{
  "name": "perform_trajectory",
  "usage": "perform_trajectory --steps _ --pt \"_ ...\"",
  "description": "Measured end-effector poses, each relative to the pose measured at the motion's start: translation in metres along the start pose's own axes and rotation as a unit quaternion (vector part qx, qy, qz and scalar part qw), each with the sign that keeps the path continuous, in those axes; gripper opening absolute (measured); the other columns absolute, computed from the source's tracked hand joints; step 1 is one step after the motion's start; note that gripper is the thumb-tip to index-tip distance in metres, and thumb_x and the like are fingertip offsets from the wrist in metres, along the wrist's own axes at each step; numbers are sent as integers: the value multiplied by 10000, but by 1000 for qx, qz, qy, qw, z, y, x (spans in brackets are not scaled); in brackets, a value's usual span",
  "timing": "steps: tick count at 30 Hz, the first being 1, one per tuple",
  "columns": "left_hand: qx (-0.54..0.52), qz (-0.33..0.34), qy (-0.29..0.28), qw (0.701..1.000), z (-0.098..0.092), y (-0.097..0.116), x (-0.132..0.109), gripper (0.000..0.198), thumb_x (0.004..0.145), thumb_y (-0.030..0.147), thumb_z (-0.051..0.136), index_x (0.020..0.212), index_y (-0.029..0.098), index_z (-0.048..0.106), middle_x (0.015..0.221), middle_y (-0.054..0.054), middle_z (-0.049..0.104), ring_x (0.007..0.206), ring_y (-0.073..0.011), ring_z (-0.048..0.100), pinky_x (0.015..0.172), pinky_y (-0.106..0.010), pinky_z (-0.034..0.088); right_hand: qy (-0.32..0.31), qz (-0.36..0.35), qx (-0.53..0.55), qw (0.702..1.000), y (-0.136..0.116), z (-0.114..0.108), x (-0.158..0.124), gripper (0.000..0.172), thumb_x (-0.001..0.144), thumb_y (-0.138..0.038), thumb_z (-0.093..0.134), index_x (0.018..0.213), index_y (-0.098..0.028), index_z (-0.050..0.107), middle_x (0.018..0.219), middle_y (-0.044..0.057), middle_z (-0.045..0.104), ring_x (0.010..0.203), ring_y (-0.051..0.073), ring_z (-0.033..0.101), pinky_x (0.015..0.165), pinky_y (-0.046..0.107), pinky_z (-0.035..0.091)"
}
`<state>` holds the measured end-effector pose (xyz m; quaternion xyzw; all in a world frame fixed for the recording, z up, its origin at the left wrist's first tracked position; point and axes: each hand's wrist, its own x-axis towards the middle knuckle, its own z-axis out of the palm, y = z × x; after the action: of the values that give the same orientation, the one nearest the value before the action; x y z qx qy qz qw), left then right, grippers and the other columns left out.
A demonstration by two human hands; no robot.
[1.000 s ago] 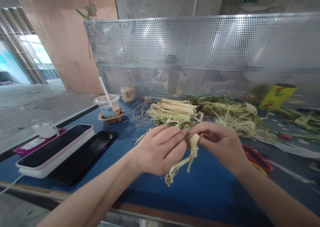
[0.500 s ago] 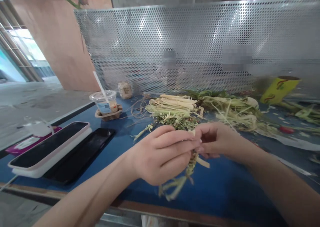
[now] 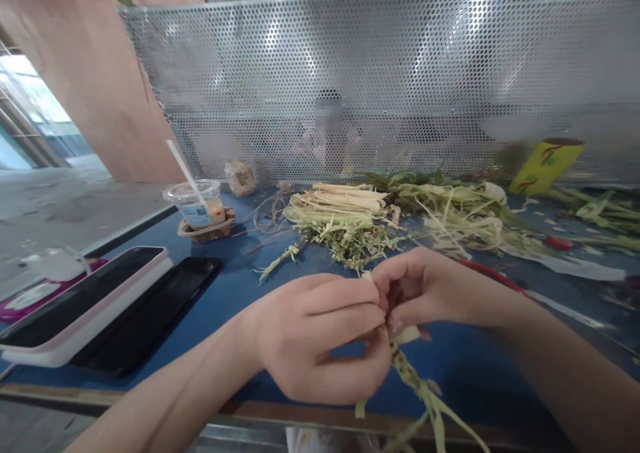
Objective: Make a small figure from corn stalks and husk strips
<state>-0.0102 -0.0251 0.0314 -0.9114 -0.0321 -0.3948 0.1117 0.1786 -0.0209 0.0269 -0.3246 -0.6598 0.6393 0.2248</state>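
Note:
My left hand point(image 3: 320, 340) is closed, with thumb and fingertips pinched together around the top of a knotted strand of pale green plant strips point(image 3: 407, 370). Meeting it there, my right hand point(image 3: 425, 286) pinches the same strand, fingers curled. Between the fingertips the strand is mostly hidden; its loose tails hang down past the table's front edge. A similar short knotted piece point(image 3: 275, 265) lies beyond my left hand. Further back sit small green knotted pieces point(image 3: 350, 240) in a heap and a stack of pale flat strips point(image 3: 345, 198).
Leafy husks point(image 3: 465, 213) spread over the back right, near a tilted yellow tube point(image 3: 545, 166). Phones point(image 3: 90, 293), a black tray-like slab point(image 3: 150, 313) and a cup with a straw point(image 3: 197, 206) stand left. A perforated metal screen point(image 3: 280, 80) closes the back.
The strand's tails have swung from lower left to lower right. Both hands have come slightly lower and nearer, still pinched together. The view has shifted a little, showing a red curved thing behind my right forearm.

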Motion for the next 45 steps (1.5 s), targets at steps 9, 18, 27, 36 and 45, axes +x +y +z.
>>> perform_trajectory --steps 9,18,27,36,45 --pt "-15 52 21 998 4 -19 -8 137 743 94 583 879 78 598 767 -69 677 820 -150 609 749 -257 537 85 -67 -121 987 -5 2 -1 97 696 -142 627 654 -153 539 596 -47 546 487 59 556 460 152 476" --pt "-50 -64 29 996 8 -29 -17 355 688 262 671 993 128 546 876 -55 663 901 -124 558 818 -239 486 90 -119 -47 988 -2 -8 1 76 692 -155 654 688 -152 578 576 -23 627 498 84 595 475 183 511" --pt "-56 -39 32 997 12 -32 -19 448 715 120 632 1125 122 451 847 -45 650 891 -137 539 767 -259 499 91 -148 -43 984 -1 -11 -1 84 695 -172 657 701 -147 578 600 -6 637 549 103 621 547 217 521" --pt "37 48 24 998 0 -26 -15 309 765 82 529 1071 120 519 792 -43 681 818 -168 601 674 -277 535 144 -90 -139 976 -3 -7 -2 119 685 -231 661 688 -163 564 614 -14 620 577 99 594 548 207 482" --pt "54 153 -5 987 0 -10 -8 149 717 172 559 852 228 531 670 -47 681 869 -217 639 576 -303 562 127 -62 -165 976 1 -6 2 45 704 -166 611 717 -161 568 633 -17 608 607 106 593 592 223 470"
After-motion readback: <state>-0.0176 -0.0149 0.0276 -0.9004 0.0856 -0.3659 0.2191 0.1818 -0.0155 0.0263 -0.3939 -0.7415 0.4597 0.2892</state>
